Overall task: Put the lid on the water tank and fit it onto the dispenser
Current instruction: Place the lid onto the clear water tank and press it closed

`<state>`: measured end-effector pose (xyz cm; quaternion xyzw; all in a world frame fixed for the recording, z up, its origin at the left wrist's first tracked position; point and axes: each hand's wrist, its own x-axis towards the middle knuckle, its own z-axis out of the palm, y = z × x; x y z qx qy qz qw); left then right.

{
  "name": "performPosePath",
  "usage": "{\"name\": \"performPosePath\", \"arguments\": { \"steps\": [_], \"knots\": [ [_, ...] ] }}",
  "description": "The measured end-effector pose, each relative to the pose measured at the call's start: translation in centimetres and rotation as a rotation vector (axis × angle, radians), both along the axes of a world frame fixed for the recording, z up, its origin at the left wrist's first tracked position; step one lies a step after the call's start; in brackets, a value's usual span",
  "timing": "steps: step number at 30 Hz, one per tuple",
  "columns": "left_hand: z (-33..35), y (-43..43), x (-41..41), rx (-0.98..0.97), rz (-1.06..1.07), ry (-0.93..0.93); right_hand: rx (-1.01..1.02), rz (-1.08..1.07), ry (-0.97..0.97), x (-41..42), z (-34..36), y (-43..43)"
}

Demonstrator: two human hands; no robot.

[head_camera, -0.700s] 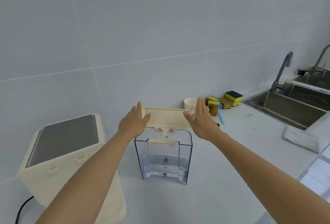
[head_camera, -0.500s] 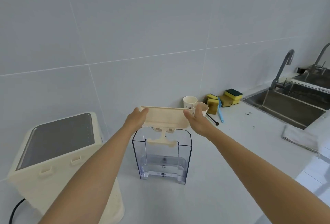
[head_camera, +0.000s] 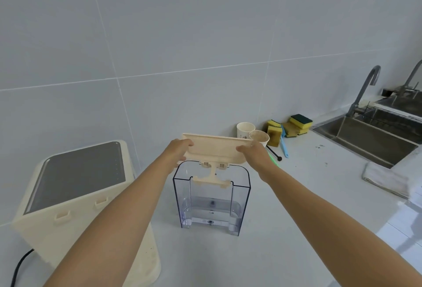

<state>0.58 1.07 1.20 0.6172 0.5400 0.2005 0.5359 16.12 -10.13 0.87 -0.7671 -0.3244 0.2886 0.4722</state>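
Two bare hands hold a cream lid [head_camera: 215, 150] by its ends, the left hand [head_camera: 177, 152] and right hand [head_camera: 254, 153] each clamped on it. The lid hovers tilted above a clear water tank [head_camera: 211, 197] standing on the white table [head_camera: 296, 206]. A cream dispenser [head_camera: 75, 197] sits to the left.

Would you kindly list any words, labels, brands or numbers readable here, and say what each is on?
None can be read.
Water tank: small dark mark low on its front wall, too small to read.
Left paper cup: small print on its side, too blurred to read.
Dispenser: no legible text.
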Motion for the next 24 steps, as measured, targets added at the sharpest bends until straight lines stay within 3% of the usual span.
{"name": "performPosePath", "arguments": {
  "steps": [6, 16, 24],
  "knots": [
    [-0.3, -0.5, -1.2, 0.056, 0.044, -0.061, 0.063, -0.024, -0.039, -1.2, 0.1, -1.7],
    [-3.2, -3.6, -3.0, 0.278, 0.145, -0.079, 0.047, -0.062, -0.314, -3.2, -3.1, -4.3],
    [-5.0, -5.5, -3.3, 0.262, 0.195, -0.064, -0.018, -0.005, -0.410, -5.1, -4.9, -6.4]
  ]
}}
